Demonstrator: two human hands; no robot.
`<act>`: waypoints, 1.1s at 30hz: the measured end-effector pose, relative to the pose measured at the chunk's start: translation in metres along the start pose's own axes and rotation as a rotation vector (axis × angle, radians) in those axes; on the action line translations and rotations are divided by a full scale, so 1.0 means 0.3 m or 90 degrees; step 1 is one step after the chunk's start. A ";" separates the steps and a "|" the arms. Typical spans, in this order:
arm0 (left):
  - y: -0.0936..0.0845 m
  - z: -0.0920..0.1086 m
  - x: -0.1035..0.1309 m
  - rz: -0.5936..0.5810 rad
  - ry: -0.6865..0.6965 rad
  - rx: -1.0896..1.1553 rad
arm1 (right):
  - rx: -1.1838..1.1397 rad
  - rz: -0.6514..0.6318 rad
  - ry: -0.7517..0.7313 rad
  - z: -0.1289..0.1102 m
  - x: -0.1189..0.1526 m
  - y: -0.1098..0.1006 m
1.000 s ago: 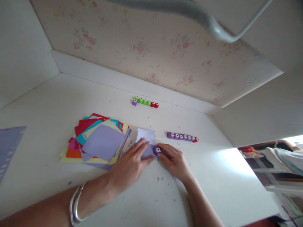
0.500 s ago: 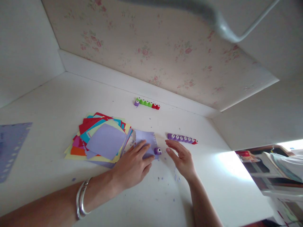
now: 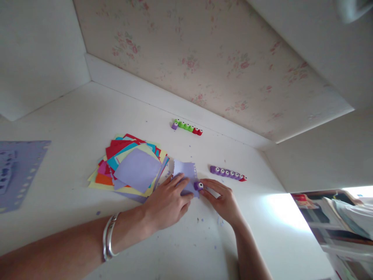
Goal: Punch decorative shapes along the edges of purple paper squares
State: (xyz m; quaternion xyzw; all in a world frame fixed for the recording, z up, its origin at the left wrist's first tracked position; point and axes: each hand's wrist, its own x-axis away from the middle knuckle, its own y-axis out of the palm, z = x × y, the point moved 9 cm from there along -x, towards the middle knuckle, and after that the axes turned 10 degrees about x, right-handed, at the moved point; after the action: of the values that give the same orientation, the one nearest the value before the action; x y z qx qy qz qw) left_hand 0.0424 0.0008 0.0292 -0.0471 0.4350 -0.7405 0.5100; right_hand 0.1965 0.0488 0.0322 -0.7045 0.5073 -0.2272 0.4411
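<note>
A small purple paper (image 3: 186,168) with notched edges lies on the white table. My left hand (image 3: 169,202) rests on it, fingers spread. At the paper's right edge sits a purple punch (image 3: 198,186) with a white and black button on top. My right hand (image 3: 221,198) has its thumb and fingertips closed on that punch from the right side. Beside my left hand is a fanned pile of coloured papers (image 3: 138,170), a purple sheet uppermost.
A row of purple punches (image 3: 227,172) ending in red lies right of the paper. Green and red punches (image 3: 188,127) with one purple line up near the wall. A larger punched purple sheet (image 3: 21,175) lies far left. Small paper bits are scattered about.
My right hand has moved left and taken hold of the purple punch at the paper's edge. My left hand stays on the paper. The camera view has shifted slightly.
</note>
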 end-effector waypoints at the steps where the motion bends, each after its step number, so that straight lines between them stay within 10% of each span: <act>1: 0.000 0.000 0.000 0.001 0.001 0.000 | -0.001 -0.004 0.004 0.001 0.001 0.001; 15: 0.007 0.004 -0.001 -0.017 0.011 -0.028 | 0.094 -0.072 -0.029 -0.063 -0.072 -0.090; 21: 0.017 -0.003 0.005 -0.013 0.012 -0.029 | 0.196 -0.209 -0.075 -0.114 -0.101 -0.062; 33: 0.017 0.000 0.003 -0.006 0.024 -0.041 | 0.196 -0.207 -0.085 -0.108 -0.092 -0.011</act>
State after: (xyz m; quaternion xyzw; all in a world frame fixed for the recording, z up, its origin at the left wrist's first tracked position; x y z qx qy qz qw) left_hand 0.0456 -0.0004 0.0252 -0.0520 0.4679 -0.7294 0.4964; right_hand 0.1628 0.0618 0.0550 -0.7148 0.3167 -0.3230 0.5333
